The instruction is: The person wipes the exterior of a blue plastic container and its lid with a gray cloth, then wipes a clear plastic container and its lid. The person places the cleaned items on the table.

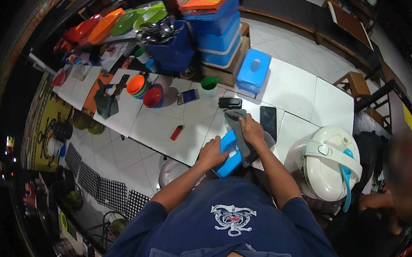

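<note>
Near the table's front edge, my left hand [212, 153] grips the left side of a blue plastic box [230, 164] that looks like a tissue box, with something white showing at its opening. Closed around a grey cloth [246, 151] is my right hand [252, 131]; the cloth hangs down along the box's right side. Part of the box is hidden behind the cloth and my fingers. Just beyond my hands lie a small black case-like object [230, 103] and a dark phone [268, 120]. A red lighter [177, 132] lies to the left.
Right of me stands a large white lidded container [331, 140] with a blue ladle [347, 174] across it; a person sits beyond. Along the white tiled table [161, 126] are stacked bowls [137, 86], a green mug [209, 83], another blue box [254, 69] and a blue cutlery holder [171, 51].
</note>
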Motion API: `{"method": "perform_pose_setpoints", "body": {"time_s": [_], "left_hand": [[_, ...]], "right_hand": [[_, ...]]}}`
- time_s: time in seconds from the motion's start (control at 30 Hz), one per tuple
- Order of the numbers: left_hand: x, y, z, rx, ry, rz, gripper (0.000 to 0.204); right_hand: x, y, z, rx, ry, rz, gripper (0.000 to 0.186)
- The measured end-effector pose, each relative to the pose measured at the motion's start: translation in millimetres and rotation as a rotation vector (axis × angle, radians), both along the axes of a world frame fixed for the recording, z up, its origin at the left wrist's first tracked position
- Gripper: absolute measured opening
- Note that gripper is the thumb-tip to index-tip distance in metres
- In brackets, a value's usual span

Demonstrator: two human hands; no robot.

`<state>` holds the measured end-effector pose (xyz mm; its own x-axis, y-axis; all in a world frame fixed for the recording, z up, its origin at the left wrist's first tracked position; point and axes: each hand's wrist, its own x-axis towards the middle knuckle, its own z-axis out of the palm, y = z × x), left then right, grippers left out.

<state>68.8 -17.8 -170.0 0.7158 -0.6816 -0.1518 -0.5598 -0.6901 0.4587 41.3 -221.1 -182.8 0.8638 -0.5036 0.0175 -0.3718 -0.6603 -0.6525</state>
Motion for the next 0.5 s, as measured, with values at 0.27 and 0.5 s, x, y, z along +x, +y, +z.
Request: {"method": "perform_pose_setpoints", "body": {"time_s": [0.27,0.5], "left_hand": [[18,-12,3,-0.023,0.36,0.252,0.055],[66,-4,-59,-0.338,0.991,0.416,0.05]], "right_hand": [[-14,-60,2,0.213,-0.4,-0.306,0.044],[-65,34,149,0.042,-0.084,0.299,0.046]]}}
